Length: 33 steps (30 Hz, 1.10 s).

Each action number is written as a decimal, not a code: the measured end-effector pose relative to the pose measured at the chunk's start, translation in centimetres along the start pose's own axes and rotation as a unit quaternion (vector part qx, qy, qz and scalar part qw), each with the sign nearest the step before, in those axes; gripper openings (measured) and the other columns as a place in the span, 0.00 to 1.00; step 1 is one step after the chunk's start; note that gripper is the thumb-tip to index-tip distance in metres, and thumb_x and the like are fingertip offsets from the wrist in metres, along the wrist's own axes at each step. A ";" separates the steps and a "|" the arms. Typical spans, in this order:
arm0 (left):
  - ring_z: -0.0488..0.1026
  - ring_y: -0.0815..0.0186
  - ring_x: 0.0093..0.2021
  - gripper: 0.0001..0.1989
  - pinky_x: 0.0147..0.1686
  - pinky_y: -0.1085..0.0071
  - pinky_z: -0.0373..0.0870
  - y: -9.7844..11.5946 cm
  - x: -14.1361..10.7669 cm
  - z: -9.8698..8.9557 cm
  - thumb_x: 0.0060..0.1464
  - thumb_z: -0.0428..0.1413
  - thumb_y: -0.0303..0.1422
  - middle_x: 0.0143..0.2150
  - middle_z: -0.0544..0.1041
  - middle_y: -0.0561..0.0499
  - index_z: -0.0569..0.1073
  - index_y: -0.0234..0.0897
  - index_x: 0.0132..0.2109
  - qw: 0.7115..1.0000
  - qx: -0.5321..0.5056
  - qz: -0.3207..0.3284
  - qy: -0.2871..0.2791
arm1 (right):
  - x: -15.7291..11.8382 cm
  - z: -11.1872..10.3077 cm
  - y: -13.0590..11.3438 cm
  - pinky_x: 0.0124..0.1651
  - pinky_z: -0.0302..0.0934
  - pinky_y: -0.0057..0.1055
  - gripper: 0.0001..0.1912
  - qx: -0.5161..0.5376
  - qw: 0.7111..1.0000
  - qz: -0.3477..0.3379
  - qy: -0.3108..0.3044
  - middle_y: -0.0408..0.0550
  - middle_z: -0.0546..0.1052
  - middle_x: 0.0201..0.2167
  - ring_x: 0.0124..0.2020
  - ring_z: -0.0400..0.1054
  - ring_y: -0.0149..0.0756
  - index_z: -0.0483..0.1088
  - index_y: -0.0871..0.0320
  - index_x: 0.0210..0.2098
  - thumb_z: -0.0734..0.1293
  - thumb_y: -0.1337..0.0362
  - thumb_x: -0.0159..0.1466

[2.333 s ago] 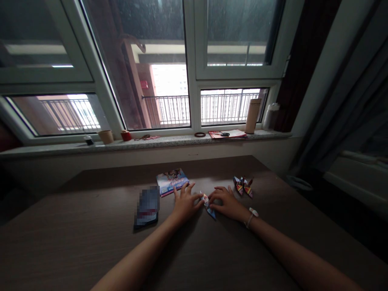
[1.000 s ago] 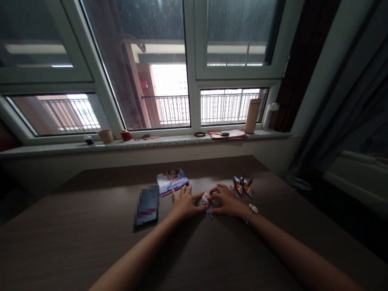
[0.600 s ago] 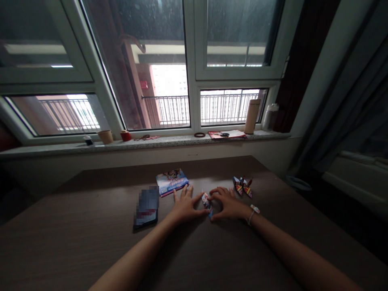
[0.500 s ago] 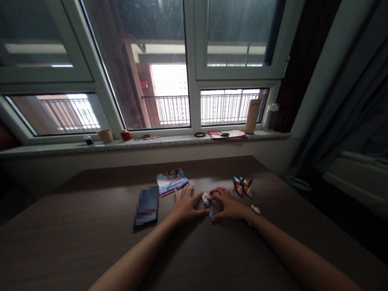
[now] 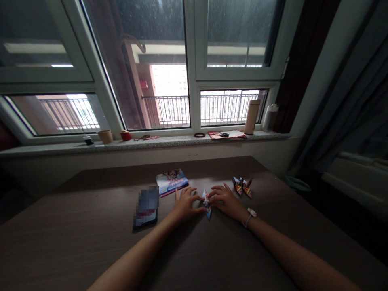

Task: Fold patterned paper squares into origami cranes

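A small folded paper piece (image 5: pixel 207 212), narrow and pointed at both ends, lies on the table between my hands. It is printed in pale blue, white and red. My left hand (image 5: pixel 185 205) holds its left edge with thumb and forefinger, the other fingers spread over the table. From the right, my right hand (image 5: pixel 226 200) has its fingertips on the paper's middle, and its thumb is mostly hidden. A bracelet (image 5: pixel 250 215) circles the right wrist. Just beyond that hand stand two folded paper figures (image 5: pixel 242 187) with pointed ends.
Left of my hands lie a dark phone (image 5: pixel 146 208) and a printed stack of paper sheets (image 5: pixel 171 181). Along the windowsill stand a paper cup (image 5: pixel 105 136), a red spool (image 5: pixel 125 135), a bracelet ring (image 5: pixel 199 135), scissors on papers (image 5: pixel 235 134) and a tan flask (image 5: pixel 252 117).
The folded paper has turned to a more upright angle and its lower tip shows more. My right hand's thumb has drawn away from the lower end, its fingers now on the middle.
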<state>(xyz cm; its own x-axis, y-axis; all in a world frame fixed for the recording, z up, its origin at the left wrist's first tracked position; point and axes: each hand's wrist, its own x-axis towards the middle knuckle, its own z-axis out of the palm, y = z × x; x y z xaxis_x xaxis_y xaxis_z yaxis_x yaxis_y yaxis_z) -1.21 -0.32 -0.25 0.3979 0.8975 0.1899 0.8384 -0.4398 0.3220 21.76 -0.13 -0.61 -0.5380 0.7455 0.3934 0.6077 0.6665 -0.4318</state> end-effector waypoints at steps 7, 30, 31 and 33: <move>0.55 0.46 0.65 0.16 0.62 0.32 0.34 0.0 0.0 -0.3 0.52 0.61 0.49 0.63 0.66 0.50 0.78 0.59 0.48 1.000 -0.014 0.004 0.006 | 0.1 -0.1 -0.8 0.67 0.24 0.58 0.08 -0.009 1.000 0.002 0.010 0.42 0.80 0.43 0.59 0.62 0.43 0.78 0.46 0.37 0.65 0.62 0.66; 0.58 0.50 0.64 0.07 0.61 0.32 0.31 0.3 0.5 -0.1 0.49 0.65 0.40 0.60 0.71 0.51 0.81 0.54 0.39 0.999 -0.011 0.014 0.041 | 0.6 1.3 -0.2 0.67 0.26 0.55 0.07 0.126 0.978 0.167 0.014 0.45 0.78 0.46 0.63 0.54 0.46 0.77 0.52 0.35 0.66 0.59 0.62; 0.59 0.51 0.64 0.07 0.62 0.33 0.30 0.3 0.6 0.1 0.49 0.65 0.40 0.60 0.72 0.52 0.81 0.54 0.38 0.999 -0.012 0.015 0.048 | 0.6 1.4 -0.2 0.67 0.26 0.55 0.07 0.127 0.977 0.170 0.015 0.46 0.78 0.47 0.64 0.54 0.46 0.77 0.52 0.35 0.66 0.59 0.62; 0.59 0.51 0.64 0.05 0.62 0.33 0.30 0.4 0.8 0.4 0.50 0.65 0.39 0.59 0.72 0.52 0.82 0.53 0.37 0.998 -0.015 0.018 0.056 | 0.6 1.4 -0.1 0.67 0.25 0.54 0.07 0.127 0.976 0.177 0.015 0.46 0.78 0.47 0.64 0.54 0.46 0.77 0.53 0.35 0.66 0.60 0.62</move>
<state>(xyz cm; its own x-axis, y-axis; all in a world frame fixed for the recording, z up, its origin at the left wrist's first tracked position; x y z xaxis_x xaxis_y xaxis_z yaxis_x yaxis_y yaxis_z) -0.45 0.21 -0.33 0.3815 0.8727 0.3046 0.8124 -0.4738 0.3400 20.55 0.25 -1.43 -0.3010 0.9313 0.2050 0.5852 0.3501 -0.7314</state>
